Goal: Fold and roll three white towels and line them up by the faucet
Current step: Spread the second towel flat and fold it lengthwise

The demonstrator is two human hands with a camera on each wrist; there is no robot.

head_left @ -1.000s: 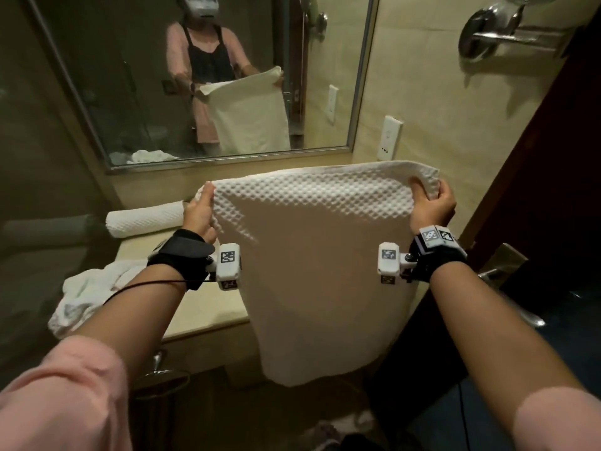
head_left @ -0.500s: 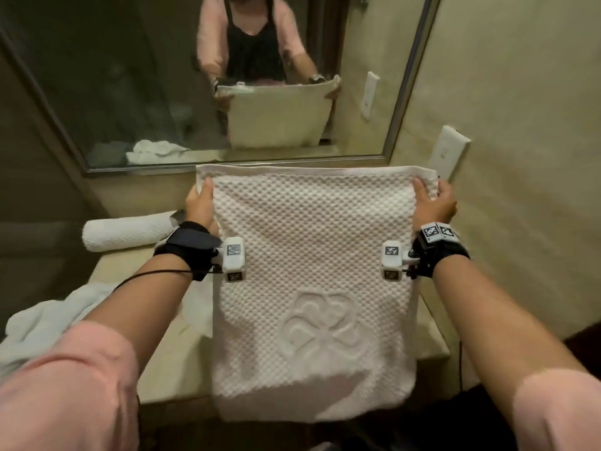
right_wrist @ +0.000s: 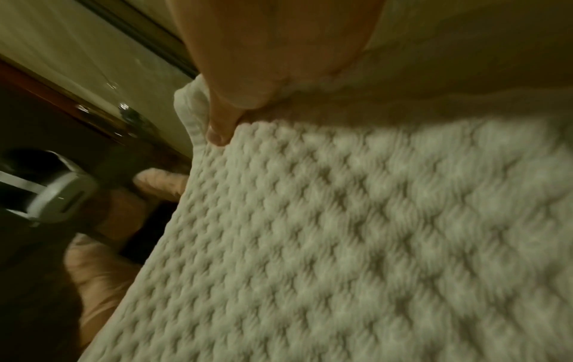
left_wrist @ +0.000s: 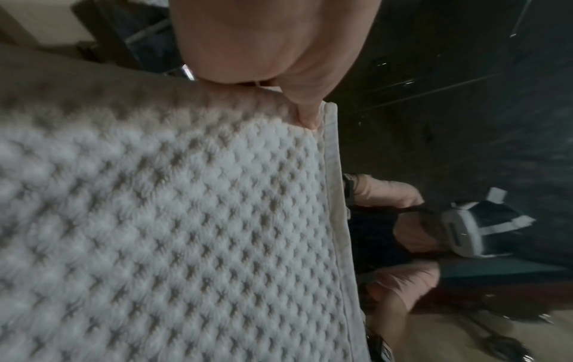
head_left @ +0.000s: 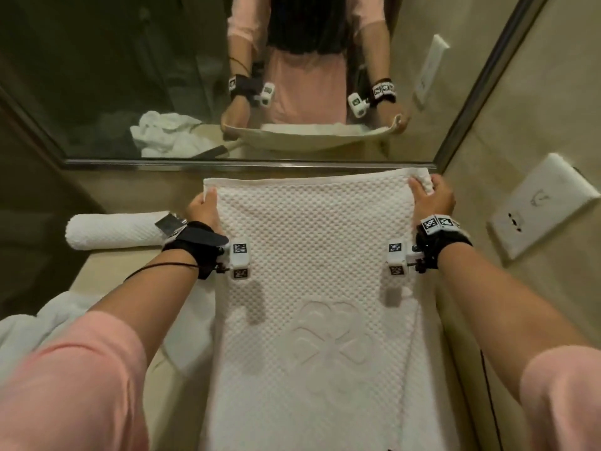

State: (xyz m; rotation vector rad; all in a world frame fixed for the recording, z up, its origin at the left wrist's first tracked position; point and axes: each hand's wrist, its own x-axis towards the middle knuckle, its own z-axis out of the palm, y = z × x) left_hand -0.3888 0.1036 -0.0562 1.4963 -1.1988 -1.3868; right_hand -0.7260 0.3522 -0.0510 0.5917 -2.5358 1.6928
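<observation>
A white waffle-textured towel (head_left: pixel 312 288) with an embossed flower emblem stretches from the mirror's base toward me over the counter. My left hand (head_left: pixel 206 206) pinches its far left corner, and my right hand (head_left: pixel 431 196) pinches the far right corner. The left wrist view shows my thumb on the towel (left_wrist: pixel 173 220) by its hem. My right thumb presses into the bunched corner of the towel (right_wrist: pixel 356 232). One rolled white towel (head_left: pixel 113 229) lies at the left along the back wall. A crumpled white towel (head_left: pixel 42 317) sits at the near left. No faucet is in view.
A framed mirror (head_left: pixel 130 76) runs along the back wall and reflects me and the towels. A white wall outlet (head_left: pixel 536 203) is on the right wall close to my right wrist. The beige counter (head_left: pixel 107 268) shows between the rolled towel and my left arm.
The towel has gone from hanging upright in front of me to stretched flat over the counter. Both hands moved forward and down with its top corners toward the mirror.
</observation>
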